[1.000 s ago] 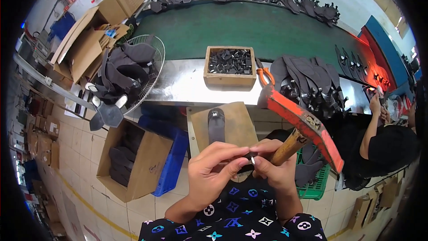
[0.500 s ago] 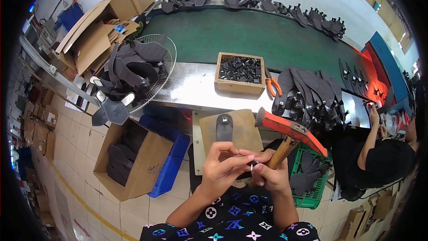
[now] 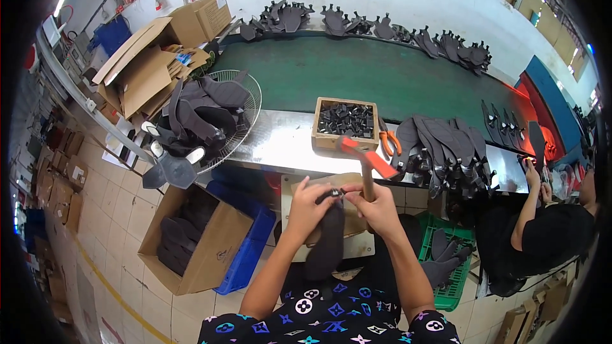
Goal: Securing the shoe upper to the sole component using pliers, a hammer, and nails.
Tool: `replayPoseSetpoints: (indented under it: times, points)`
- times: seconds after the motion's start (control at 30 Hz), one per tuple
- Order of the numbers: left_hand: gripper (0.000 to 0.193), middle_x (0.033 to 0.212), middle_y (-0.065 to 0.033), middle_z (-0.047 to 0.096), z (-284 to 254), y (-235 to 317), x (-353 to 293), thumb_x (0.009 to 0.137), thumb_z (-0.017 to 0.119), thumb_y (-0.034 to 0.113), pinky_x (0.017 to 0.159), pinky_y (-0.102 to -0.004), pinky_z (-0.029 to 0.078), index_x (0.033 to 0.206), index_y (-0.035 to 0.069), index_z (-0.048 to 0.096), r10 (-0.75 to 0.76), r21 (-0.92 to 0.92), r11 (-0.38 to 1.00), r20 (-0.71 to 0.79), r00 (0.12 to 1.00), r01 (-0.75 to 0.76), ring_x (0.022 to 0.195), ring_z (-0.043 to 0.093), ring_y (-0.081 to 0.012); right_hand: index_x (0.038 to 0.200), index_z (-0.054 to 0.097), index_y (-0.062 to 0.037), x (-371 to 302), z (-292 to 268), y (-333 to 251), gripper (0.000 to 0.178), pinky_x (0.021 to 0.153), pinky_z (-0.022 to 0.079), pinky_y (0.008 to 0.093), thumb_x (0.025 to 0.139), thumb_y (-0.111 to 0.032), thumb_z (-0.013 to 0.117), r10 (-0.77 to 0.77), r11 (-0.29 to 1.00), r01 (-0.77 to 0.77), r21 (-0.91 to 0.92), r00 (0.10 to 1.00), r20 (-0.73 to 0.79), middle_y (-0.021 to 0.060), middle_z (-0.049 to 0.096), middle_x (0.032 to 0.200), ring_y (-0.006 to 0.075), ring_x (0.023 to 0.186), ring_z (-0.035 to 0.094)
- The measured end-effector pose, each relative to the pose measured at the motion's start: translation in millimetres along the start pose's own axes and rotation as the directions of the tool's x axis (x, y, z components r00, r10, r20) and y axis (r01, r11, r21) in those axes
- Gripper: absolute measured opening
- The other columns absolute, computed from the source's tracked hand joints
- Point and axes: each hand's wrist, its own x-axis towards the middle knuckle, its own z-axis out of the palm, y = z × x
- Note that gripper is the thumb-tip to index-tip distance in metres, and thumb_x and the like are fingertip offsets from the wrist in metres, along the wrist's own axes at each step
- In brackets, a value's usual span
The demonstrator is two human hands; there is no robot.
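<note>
A dark grey strap (image 3: pixel 327 239) hangs over the work board (image 3: pixel 363 246) in front of me. My left hand (image 3: pixel 310 209) grips its upper end, where a small black fitting (image 3: pixel 336 192) sits. The thumb and finger of my right hand (image 3: pixel 380 211) pinch at that fitting. That same hand also keeps hold of a hammer (image 3: pixel 368 178), upright, with a wooden handle and a red head. What exactly lies between the right fingertips is too small to make out.
A wooden box (image 3: pixel 315 141) of small black fittings stands on the metal ledge, beside orange-handled pliers (image 3: pixel 390 143) and piled straps (image 3: pixel 440 146). A wire basket (image 3: pixel 255 114), cardboard box (image 3: pixel 217 248) and green crate (image 3: pixel 456 293) stand around. A co-worker (image 3: pixel 551 236) sits at right.
The strap that lay on the board is now in my left hand, lifted and hanging down. Both hands have moved forward, and the hammer has tilted more upright.
</note>
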Motion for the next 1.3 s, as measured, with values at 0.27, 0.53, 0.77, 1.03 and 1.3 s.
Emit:
replayPoseSetpoints:
  times: [0.27,0.53,0.77,1.03,1.3]
  points:
    - [0.025,0.105,-0.0112,0.074,12,-3,-12,0.079,0.077,0.012,0.109,-0.0501,0.04,0.102,0.004,0.074,-0.063,-0.071,0.996,-0.032,0.997,0.061,0.099,0.07,-0.0272,0.099,0.069,-0.0003,16,2,8,0.013,0.068,0.051,0.0355,0.087,-0.004,0.07,-0.221,0.882,0.242,-0.404,0.97,0.098,0.018,0.068,0.086,0.0294,0.075,0.068]
    - [0.027,0.095,-0.0119,0.074,8,5,-9,0.075,0.079,0.008,0.086,-0.0404,0.054,0.1,0.002,0.072,-0.136,-0.317,0.94,-0.004,0.991,0.128,0.09,0.069,-0.0316,0.095,0.067,0.0016,1,5,-4,0.026,0.076,0.053,0.0339,0.07,0.006,0.07,-0.361,0.664,0.414,-0.622,0.907,0.218,0.0138,0.068,0.102,0.0332,0.087,0.068]
    - [0.03,0.094,-0.0116,0.075,1,6,-2,0.076,0.079,0.005,0.076,-0.0281,0.054,0.105,-0.001,0.074,-0.189,-0.454,0.864,0.106,0.976,0.216,0.084,0.068,-0.0118,0.117,0.063,0.0029,-41,6,-26,0.032,0.075,0.052,0.0331,0.086,0.0,0.068,-0.106,0.902,0.09,-0.422,0.994,-0.015,0.0156,0.065,0.102,0.0282,0.086,0.067]
    - [0.027,0.097,-0.0109,0.075,-1,15,-3,0.076,0.078,0.002,0.077,-0.0268,0.055,0.103,-0.003,0.075,-0.238,-0.486,0.827,0.154,0.959,0.284,0.085,0.069,-0.0139,0.144,0.044,0.0041,-96,-13,-30,0.056,0.066,0.052,0.0358,0.092,0.002,0.064,-0.437,0.693,0.432,-0.578,0.888,0.141,0.0191,0.06,0.096,0.0316,0.072,0.061]
    - [0.115,0.122,-0.0111,0.07,-2,1,-11,0.074,0.086,0.034,0.113,-0.0453,0.036,0.157,-0.002,0.013,-0.141,-0.031,0.988,0.201,0.969,0.15,0.129,0.057,-0.0297,0.124,0.057,0.0123,-124,-19,-91,0.043,0.072,0.056,0.0365,0.082,0.009,0.068,-0.503,0.741,0.429,-0.517,0.864,-0.004,0.0317,0.063,0.115,0.0345,0.085,0.068]
